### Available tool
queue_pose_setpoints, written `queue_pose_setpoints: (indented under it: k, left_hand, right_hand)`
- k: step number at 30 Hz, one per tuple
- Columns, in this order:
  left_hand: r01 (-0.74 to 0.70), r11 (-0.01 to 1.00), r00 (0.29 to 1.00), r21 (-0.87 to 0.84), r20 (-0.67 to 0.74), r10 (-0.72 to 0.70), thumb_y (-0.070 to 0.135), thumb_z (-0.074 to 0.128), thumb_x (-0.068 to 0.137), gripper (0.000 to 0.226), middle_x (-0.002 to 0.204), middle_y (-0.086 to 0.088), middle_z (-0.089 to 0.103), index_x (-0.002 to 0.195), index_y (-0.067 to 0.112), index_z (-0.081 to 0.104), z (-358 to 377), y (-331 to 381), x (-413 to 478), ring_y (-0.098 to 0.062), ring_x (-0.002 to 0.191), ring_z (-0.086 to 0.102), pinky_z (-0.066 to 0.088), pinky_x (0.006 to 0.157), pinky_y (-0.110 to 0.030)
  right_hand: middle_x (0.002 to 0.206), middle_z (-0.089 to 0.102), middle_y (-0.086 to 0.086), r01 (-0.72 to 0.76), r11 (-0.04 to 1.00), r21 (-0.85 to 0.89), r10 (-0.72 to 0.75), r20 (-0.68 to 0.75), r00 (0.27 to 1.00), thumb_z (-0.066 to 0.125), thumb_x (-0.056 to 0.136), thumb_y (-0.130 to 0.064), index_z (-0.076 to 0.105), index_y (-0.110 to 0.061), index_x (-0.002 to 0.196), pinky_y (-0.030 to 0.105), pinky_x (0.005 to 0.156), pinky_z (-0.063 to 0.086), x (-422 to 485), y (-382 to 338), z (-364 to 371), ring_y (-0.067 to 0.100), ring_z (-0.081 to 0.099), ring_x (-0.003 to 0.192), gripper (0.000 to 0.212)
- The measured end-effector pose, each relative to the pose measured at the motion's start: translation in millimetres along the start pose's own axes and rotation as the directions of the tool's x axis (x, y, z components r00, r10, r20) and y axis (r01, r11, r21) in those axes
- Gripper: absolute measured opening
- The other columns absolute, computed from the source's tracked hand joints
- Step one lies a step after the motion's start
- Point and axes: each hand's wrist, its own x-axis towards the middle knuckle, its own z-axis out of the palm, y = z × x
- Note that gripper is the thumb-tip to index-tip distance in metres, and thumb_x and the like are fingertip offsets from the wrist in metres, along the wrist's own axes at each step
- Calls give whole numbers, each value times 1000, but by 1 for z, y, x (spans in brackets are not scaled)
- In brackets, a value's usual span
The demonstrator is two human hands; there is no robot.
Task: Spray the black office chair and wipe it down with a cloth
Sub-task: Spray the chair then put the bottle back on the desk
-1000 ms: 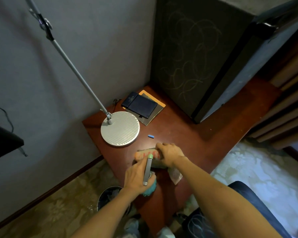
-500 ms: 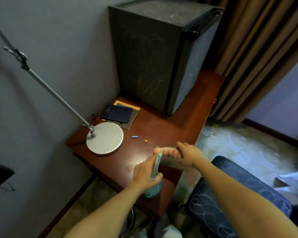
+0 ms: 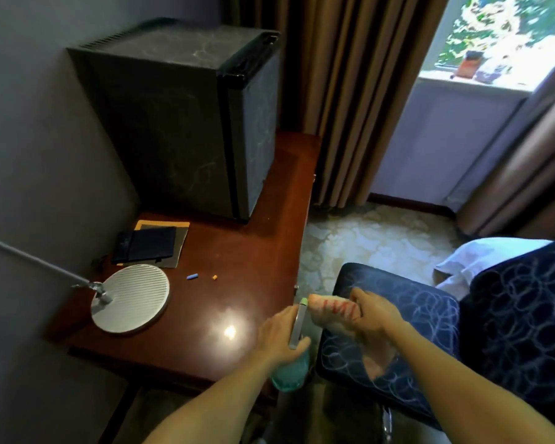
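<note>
Chair, spray bottle and cloth by the desk's edge

The chair (image 3: 407, 318) is dark, its upholstery covered in pale looping swirls, and it stands just beside the desk with its seat facing up and its back to the right. The spray bottle (image 3: 290, 373) has a teal body and a long grey top with a pale green tip; the left hand (image 3: 277, 338) grips it upright beside the seat. The cloth (image 3: 330, 310), pale with red stripes, is bunched in the right hand (image 3: 377, 315) above the seat, one end hanging down.
</note>
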Motion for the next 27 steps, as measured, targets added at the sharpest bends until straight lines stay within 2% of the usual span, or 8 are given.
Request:
queue_pose_setpoints:
  k: [3,6,9,13,18,23,27]
  left_hand:
    - [-35,999,998,28,59,34,41,61,75,50,104,5,65,123,29,51,16,10,2,-20,90,63,49,74,-28]
    - [-67,997,992,41,109,62,41,62,75,52,105,3,66,124,28,52,33,21,1,-22,92,63,51,76,-30]
    - [-87,993,985,77,155,75,45,59,73,58,110,3,65,128,29,48,51,32,-1,-24,97,63,51,80,-33]
    - [-77,994,981,78,183,62,46,58,73,55,109,3,64,124,28,50,79,50,-8,-24,98,62,50,81,-33]
    - [-4,997,980,78,198,-12,50,52,69,50,101,6,64,114,28,51,123,76,-28,-22,94,63,49,77,-32]
    - [81,993,975,90,200,-98,42,61,76,41,98,7,62,112,26,51,168,103,-55,-21,93,62,40,69,-28]
    - [161,985,963,62,207,-171,42,61,76,42,91,11,57,113,26,51,199,122,-71,-19,89,62,44,69,-29]
  right_hand:
    - [110,56,1,-44,999,16,44,6,999,69,76,-47,43,-27,109,33,69,42,-17,20,12,24,57,95,47]
    - [101,52,-4,-54,996,65,55,0,999,69,75,-48,39,-30,101,31,66,39,-36,41,19,19,52,86,44]
    - [99,49,-6,-74,993,97,74,4,997,68,76,-52,40,-29,104,30,71,40,-55,66,24,17,50,87,46]
    - [98,48,-8,-97,990,102,96,10,995,69,72,-54,36,-33,100,30,70,38,-79,105,35,16,49,85,48]
    - [105,54,-5,-124,988,88,122,31,992,70,67,-57,38,-33,102,35,76,47,-111,162,53,18,54,91,53]
    - [105,53,-4,-130,986,100,126,49,991,69,72,-51,35,-32,98,31,70,42,-138,211,72,19,54,91,46]
    - [104,54,-6,-106,987,118,98,74,993,68,70,-53,36,-34,96,33,72,44,-158,242,88,18,54,90,46]
